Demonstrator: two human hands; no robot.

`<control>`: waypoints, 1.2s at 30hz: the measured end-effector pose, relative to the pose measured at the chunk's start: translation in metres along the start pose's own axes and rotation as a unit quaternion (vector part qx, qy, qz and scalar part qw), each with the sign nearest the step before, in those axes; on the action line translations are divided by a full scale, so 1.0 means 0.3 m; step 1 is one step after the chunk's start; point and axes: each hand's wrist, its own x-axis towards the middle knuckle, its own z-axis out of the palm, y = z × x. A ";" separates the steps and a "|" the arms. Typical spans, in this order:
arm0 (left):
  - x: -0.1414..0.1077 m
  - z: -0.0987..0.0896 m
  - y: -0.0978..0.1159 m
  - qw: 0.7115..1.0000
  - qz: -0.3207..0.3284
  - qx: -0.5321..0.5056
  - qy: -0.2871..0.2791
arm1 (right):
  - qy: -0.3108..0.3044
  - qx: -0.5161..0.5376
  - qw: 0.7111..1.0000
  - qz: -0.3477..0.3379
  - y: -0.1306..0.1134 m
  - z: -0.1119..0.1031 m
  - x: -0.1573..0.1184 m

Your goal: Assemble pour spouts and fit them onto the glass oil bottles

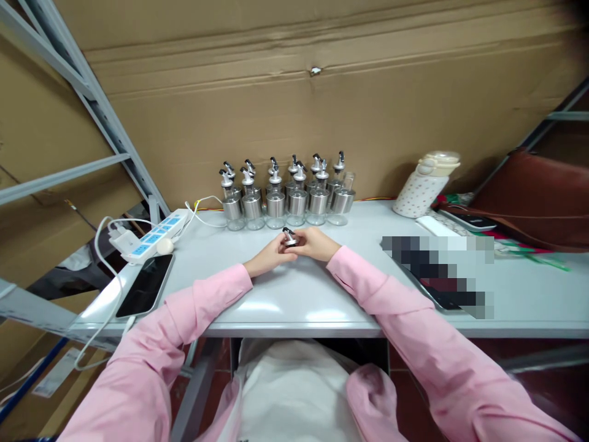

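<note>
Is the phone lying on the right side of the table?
No, the phone lies on the left part of the table, beside the power strip, left of the left hand.

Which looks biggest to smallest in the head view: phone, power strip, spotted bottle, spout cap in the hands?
1. Phone, though it lies nearest the camera.
2. Power strip and spotted bottle: look alike, no ranking.
3. Spout cap, clearly smallest, held by left hand and right hand.
</note>
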 end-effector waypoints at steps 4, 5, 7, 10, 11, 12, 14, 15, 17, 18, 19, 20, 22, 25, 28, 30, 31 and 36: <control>-0.008 0.012 0.023 0.998 0.027 0.058 0.021 | -0.009 0.020 0.999 -0.028 -0.028 -0.010 -0.004; -0.009 0.016 0.029 0.996 0.043 0.071 0.027 | -0.009 0.014 0.999 -0.037 -0.038 -0.008 -0.004; -0.012 0.022 0.038 0.992 0.060 0.107 0.041 | 0.000 -0.024 0.999 -0.037 -0.060 -0.004 -0.003; -0.021 0.027 0.042 0.980 0.056 0.179 0.072 | 0.059 -0.121 0.991 -0.005 -0.087 -0.006 -0.004; -0.026 0.027 0.041 0.975 0.054 0.198 0.080 | 0.079 -0.156 0.985 -0.003 -0.093 -0.009 -0.004; -0.030 0.027 0.040 0.972 0.054 0.212 0.085 | 0.089 -0.188 0.978 -0.012 -0.096 -0.012 -0.003; -0.038 0.026 0.036 0.968 0.054 0.228 0.086 | 0.074 -0.240 0.967 -0.052 -0.099 -0.015 -0.001; -0.041 0.025 0.035 0.966 0.054 0.236 0.085 | 0.057 -0.263 0.961 -0.071 -0.099 -0.015 0.001; -0.046 0.027 0.036 0.962 0.056 0.256 0.077 | 0.024 -0.299 0.950 -0.081 -0.097 -0.014 0.006; -0.049 0.029 0.039 0.959 0.058 0.268 0.070 | 0.017 -0.310 0.948 -0.065 -0.096 -0.012 0.009; -0.051 0.031 0.043 0.956 0.061 0.282 0.062 | 0.017 -0.315 0.948 -0.040 -0.095 -0.011 0.012; -0.053 0.034 0.047 0.952 0.066 0.295 0.055 | 0.020 -0.316 0.948 -0.013 -0.094 -0.010 0.014; -0.058 0.039 0.058 0.945 0.075 0.316 0.041 | 0.029 -0.310 0.950 0.030 -0.094 -0.009 0.020; -0.064 0.038 0.075 0.913 0.086 0.398 0.011 | 0.031 -0.306 0.949 0.064 -0.085 -0.016 0.028; -0.066 0.023 0.093 0.832 0.088 0.546 -0.034 | 0.030 -0.307 0.943 0.123 -0.051 -0.034 0.030; -0.065 0.011 0.103 0.784 0.085 0.611 -0.063 | 0.024 -0.309 0.934 0.179 -0.015 -0.050 0.029; -0.063 0.006 0.107 0.769 0.084 0.630 -0.074 | 0.020 -0.309 0.928 0.207 0.005 -0.058 0.027; -0.053 -0.001 0.109 0.737 0.098 0.661 -0.105 | -0.002 -0.305 0.903 0.302 0.068 -0.085 0.018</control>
